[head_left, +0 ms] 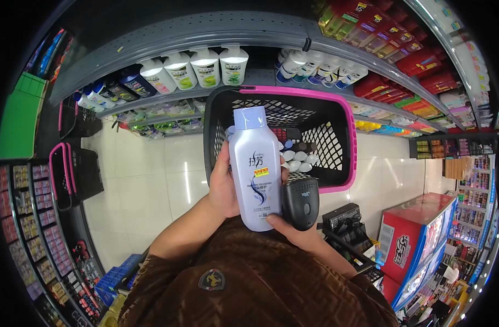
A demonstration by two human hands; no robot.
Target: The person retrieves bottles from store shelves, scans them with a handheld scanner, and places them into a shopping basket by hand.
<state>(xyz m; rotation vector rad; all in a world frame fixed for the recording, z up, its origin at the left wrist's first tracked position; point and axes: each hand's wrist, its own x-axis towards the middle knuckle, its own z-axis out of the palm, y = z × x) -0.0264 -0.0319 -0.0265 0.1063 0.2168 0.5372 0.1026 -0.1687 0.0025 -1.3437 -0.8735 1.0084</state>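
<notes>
A pale lilac shampoo bottle (255, 147) with a flip cap and a yellow sticker is held upright in front of my chest. My left hand (222, 188) is closed around its left side. On the lower right, my right hand (293, 231) presses its thumb against the bottle. A black handheld barcode scanner (301, 204) rests by that right hand, beside the bottle; the grip on it is mostly hidden. Behind the bottle stands a black basket with a pink rim (351, 139), holding several bottles with white ends (298, 161).
Ahead, a grey shelf (178, 35) carries white pump bottles (206, 68) and dark bottles (135, 82). Red boxed goods (369, 30) fill the right shelves. More black baskets (83, 169) stand at left. A red and blue display case (410, 240) is at lower right.
</notes>
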